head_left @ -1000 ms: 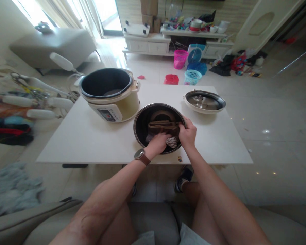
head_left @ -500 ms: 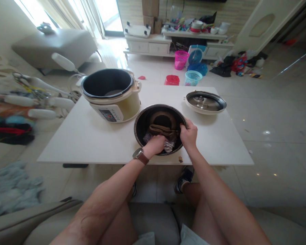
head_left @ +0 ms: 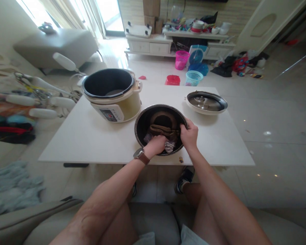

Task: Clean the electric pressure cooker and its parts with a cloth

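A dark round inner pot stands tilted toward me on the white table. My right hand is closed around its right rim, thumb inside. Down in the pot, my left hand is closed on a bunched cloth, whose striped end shows beside the fingers. Brown folds lie just beyond that hand, and the fingertips are hidden. Left of the pot sits the open multi-cooker body, gold and cream with a control panel. Its round lid rests upside down at the right.
A tiny figure-like sticker or toy is at the table's near edge. A red stool or bin and a light blue basket stand on the floor beyond the table. White padded rods reach toward the table's left side.
The whole view has shifted very slightly. Both hands keep their hold, and the pot and cloth look almost the same.
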{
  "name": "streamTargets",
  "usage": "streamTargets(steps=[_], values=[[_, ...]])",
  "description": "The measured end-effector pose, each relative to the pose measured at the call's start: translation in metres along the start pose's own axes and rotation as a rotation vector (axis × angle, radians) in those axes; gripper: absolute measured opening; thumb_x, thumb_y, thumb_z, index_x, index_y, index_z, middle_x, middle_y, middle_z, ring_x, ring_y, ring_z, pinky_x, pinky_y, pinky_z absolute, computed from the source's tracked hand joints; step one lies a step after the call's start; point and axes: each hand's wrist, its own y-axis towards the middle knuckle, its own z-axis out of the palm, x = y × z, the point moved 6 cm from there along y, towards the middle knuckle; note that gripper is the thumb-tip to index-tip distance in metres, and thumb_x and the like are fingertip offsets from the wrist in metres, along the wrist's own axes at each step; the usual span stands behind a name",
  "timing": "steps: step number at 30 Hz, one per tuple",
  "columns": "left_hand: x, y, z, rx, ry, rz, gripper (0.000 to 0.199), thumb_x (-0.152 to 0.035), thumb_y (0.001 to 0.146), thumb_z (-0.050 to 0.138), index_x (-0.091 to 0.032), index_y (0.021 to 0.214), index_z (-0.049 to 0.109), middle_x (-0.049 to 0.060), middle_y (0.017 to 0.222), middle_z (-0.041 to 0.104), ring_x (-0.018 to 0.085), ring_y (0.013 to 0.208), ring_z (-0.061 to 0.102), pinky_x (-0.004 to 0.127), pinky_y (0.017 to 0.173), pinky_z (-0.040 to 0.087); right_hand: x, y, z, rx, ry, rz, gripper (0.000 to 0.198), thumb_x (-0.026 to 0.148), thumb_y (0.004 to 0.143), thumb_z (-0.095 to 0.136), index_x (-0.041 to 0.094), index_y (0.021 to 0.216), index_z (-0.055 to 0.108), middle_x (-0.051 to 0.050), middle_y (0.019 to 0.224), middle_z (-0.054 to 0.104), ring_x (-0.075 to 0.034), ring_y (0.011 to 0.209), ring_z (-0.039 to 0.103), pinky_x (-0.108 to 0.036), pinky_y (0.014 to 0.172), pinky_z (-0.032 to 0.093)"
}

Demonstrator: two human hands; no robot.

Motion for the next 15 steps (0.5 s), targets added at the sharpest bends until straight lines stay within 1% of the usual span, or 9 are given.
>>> streamTargets(steps=[2,4,6,7,9,11,13,15], values=[[0.000,-0.001,0.001,0.001,-0.002,-0.010,0.051,-0.005,0.096,0.052,-0.027,0.133,0.078,0.012,0.132,0.078,0.027,0.126,0.073,0.036,0.111,0.054,0.001,0.002,-0.002,0.005,-0.002,0.007,0.037,0.022,0.082,0.056,0.024,0.107,0.083,-0.006,0.120,0.083,-0.028,0.113,0.076,-0.051,0.112,0.055],[0.001,-0.002,0.002,0.009,-0.004,-0.012,0.050,-0.005,0.096,0.051,-0.026,0.133,0.078,0.013,0.132,0.077,0.027,0.127,0.072,0.039,0.111,0.053,0.001,0.006,-0.006,0.002,-0.019,0.023,0.025,0.024,0.079,0.060,0.023,0.094,0.080,-0.009,0.117,0.083,-0.030,0.112,0.075,-0.052,0.106,0.058],[0.001,-0.002,0.004,0.018,0.003,-0.009,0.047,-0.005,0.097,0.050,-0.023,0.129,0.080,0.015,0.131,0.077,0.028,0.126,0.072,0.044,0.117,0.050,0.000,0.010,-0.012,-0.003,-0.043,0.046,0.010,0.023,0.075,0.064,0.022,0.081,0.072,-0.011,0.115,0.082,-0.032,0.111,0.075,-0.052,0.099,0.061],[0.001,-0.002,0.004,0.018,0.009,-0.002,0.045,-0.005,0.098,0.050,-0.022,0.125,0.081,0.016,0.131,0.076,0.029,0.126,0.072,0.047,0.121,0.046,-0.001,0.012,-0.016,-0.011,-0.049,0.059,0.005,0.023,0.074,0.065,0.022,0.079,0.067,-0.012,0.114,0.082,-0.032,0.110,0.074,-0.051,0.095,0.061],[-0.001,-0.001,0.004,0.005,0.025,0.023,0.043,-0.004,0.098,0.049,-0.021,0.119,0.082,0.017,0.132,0.075,0.030,0.129,0.070,0.057,0.127,0.035,-0.003,0.015,-0.021,-0.019,-0.053,0.071,0.012,0.019,0.072,0.062,0.022,0.083,0.065,-0.011,0.107,0.082,-0.029,0.103,0.074,-0.048,0.092,0.062],[-0.003,0.000,0.003,-0.015,0.035,0.048,0.042,-0.004,0.098,0.049,-0.022,0.118,0.082,0.017,0.139,0.071,0.032,0.135,0.066,0.065,0.129,0.027,-0.004,0.017,-0.022,0.000,-0.056,0.044,0.031,0.014,0.071,0.056,0.022,0.097,0.070,-0.009,0.105,0.081,-0.027,0.101,0.073,-0.046,0.097,0.060],[-0.004,0.001,0.002,-0.023,0.035,0.056,0.042,-0.004,0.097,0.050,-0.022,0.119,0.081,0.018,0.145,0.067,0.033,0.139,0.062,0.068,0.128,0.027,-0.004,0.017,-0.020,0.034,-0.072,-0.004,0.045,0.011,0.069,0.051,0.021,0.107,0.074,-0.009,0.108,0.079,-0.026,0.105,0.072,-0.047,0.105,0.057],[-0.004,0.002,0.003,-0.021,0.035,0.046,0.042,-0.004,0.097,0.049,-0.020,0.119,0.081,0.019,0.144,0.067,0.033,0.137,0.064,0.067,0.127,0.031,-0.004,0.016,-0.018,0.045,-0.074,-0.028,0.050,0.010,0.068,0.049,0.021,0.108,0.077,-0.008,0.110,0.079,-0.026,0.109,0.071,-0.046,0.109,0.056]])
